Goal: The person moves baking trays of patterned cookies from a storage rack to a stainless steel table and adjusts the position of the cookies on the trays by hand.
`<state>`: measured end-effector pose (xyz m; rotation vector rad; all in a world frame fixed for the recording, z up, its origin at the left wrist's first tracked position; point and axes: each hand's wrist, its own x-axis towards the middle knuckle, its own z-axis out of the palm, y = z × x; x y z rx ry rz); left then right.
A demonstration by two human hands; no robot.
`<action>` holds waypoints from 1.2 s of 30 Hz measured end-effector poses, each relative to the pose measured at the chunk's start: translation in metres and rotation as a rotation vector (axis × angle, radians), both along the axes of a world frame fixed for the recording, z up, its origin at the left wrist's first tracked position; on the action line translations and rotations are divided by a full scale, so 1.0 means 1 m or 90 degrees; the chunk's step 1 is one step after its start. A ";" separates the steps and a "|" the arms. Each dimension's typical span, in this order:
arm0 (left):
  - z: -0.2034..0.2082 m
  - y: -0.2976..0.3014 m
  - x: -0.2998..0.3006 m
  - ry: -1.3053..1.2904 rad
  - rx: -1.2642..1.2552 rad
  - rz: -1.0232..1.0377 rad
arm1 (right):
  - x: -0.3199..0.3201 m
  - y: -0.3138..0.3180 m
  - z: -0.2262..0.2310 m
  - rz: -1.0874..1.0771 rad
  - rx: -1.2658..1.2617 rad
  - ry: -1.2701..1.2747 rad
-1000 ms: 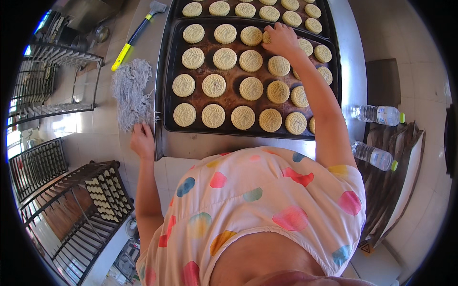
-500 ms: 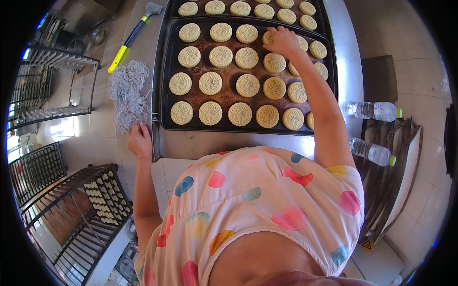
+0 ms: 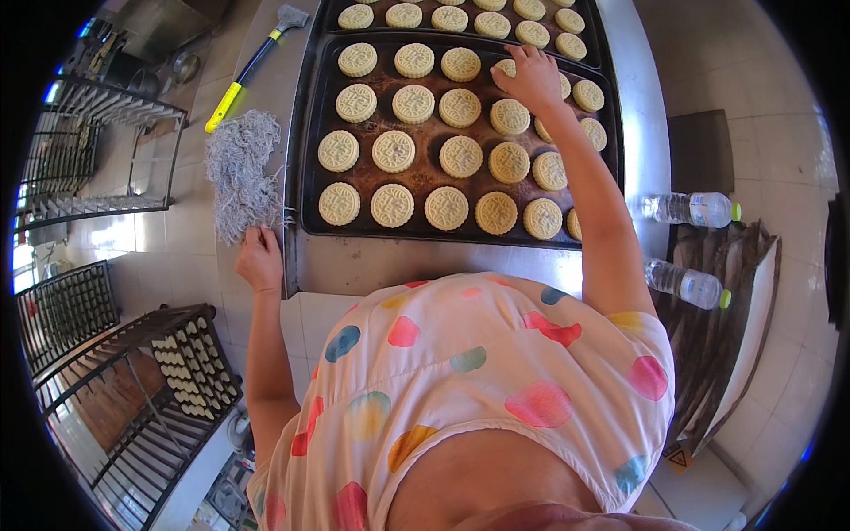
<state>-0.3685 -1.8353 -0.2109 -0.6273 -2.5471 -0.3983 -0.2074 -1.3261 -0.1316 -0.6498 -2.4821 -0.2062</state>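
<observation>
A dark baking tray (image 3: pixel 305 142) on a steel table (image 3: pixel 372 265) carries rows of round, pale stamped cookies (image 3: pixel 445 156). My right hand (image 3: pixel 529 78) reaches over the tray's far right part, fingers resting on a cookie (image 3: pixel 506 69) in the back row; whether it grips the cookie I cannot tell. My left hand (image 3: pixel 258 258) rests at the table's left edge, touching the lower end of a grey mop-like cloth (image 3: pixel 241 173). A second tray of cookies (image 3: pixel 460 16) lies behind the first.
A yellow-handled scraper (image 3: pixel 248 71) lies beyond the cloth. Wire racks (image 3: pixel 88 150) stand on the left, one lower rack (image 3: pixel 186 372) carrying small pastries. Two plastic water bottles (image 3: pixel 686 210) and stacked boards (image 3: pixel 744 327) sit on the right.
My right hand has shifted slightly toward the back row of cookies. My left hand stays at the table edge by the cloth. The view has tilted a little.
</observation>
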 end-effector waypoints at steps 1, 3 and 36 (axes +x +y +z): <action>0.000 0.001 0.000 0.000 0.000 -0.001 | 0.004 -0.005 0.002 0.015 0.005 0.037; -0.004 -0.001 0.000 -0.001 0.011 0.005 | 0.017 -0.013 0.006 0.031 -0.021 0.104; -0.006 -0.005 -0.001 -0.017 -0.013 0.004 | 0.132 -0.044 -0.004 -0.033 -0.221 0.152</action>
